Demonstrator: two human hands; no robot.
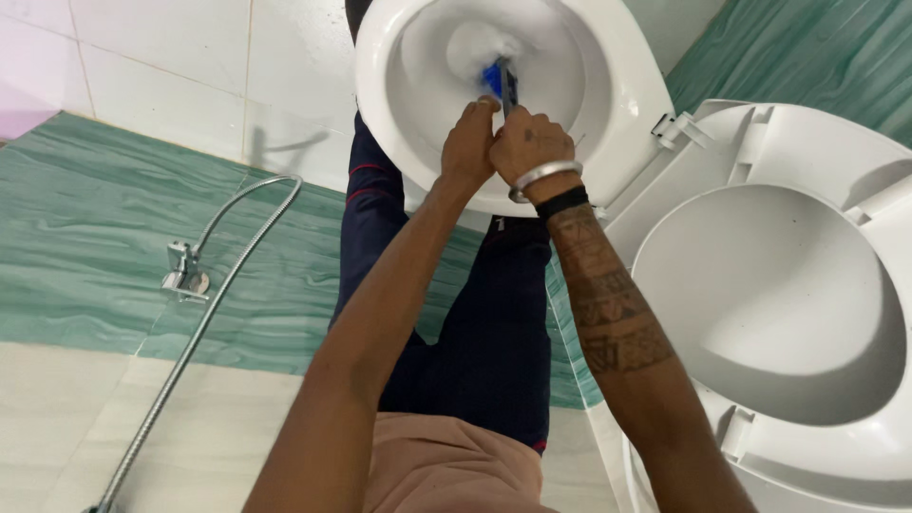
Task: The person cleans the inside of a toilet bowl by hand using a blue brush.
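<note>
Both of my hands grip the dark handle of a toilet brush over a white toilet bowl. My left hand wraps the handle on the left; my right hand, with a metal bangle and a black band at the wrist, holds it beside that. The brush's blue head is down inside the bowl, partly hidden by foam or water. The raised toilet seat and lid stand open to the right of my right forearm.
A metal spray hose hangs along the green and white tiled wall at the left from a small wall valve. My legs in dark trousers stand right against the bowl's front.
</note>
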